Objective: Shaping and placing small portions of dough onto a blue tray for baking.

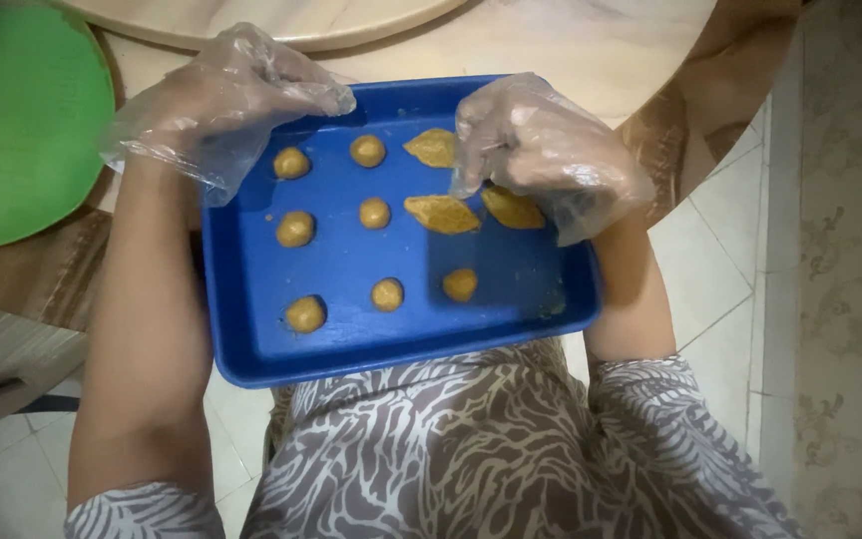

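Observation:
A blue rectangular tray (251, 329) rests at the table's edge over my lap. On it lie several small round tan dough balls (295, 229) and three flattened leaf-shaped dough pieces (441, 213). Both hands wear thin clear plastic gloves. My left hand (226, 95) rests on the tray's far left corner, fingers curled over the rim. My right hand (536, 145) hovers over the tray's right side, its fingertips pressing the rightmost leaf-shaped dough piece (517, 211).
A round beige table (571, 40) with a brown rim holds the tray. A green round plate (22, 120) sits at the left. A raised beige turntable (281, 20) lies beyond the tray. Pale floor tiles (720, 250) show at the right.

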